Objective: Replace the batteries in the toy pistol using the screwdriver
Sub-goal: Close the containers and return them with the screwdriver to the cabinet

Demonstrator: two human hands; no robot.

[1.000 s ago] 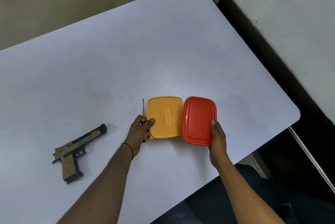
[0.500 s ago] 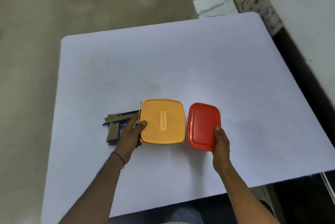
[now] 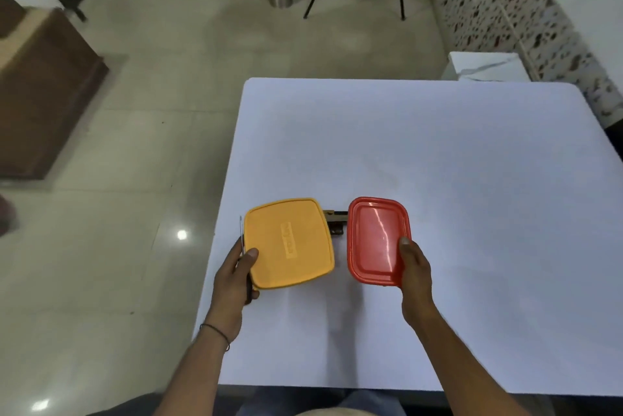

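The lid of the yellow box (image 3: 290,243) carries a raised word, too blurred to read. The left hand (image 3: 236,275) grips this box, thumb on the lid, with the screwdriver (image 3: 241,230) held alongside. The right hand (image 3: 416,267) grips the red box (image 3: 374,240). The toy pistol (image 3: 335,222) shows partly in the gap between them. The left edge of the table (image 3: 438,146) runs just beside the left hand; the tabletop stretches wide rightward.
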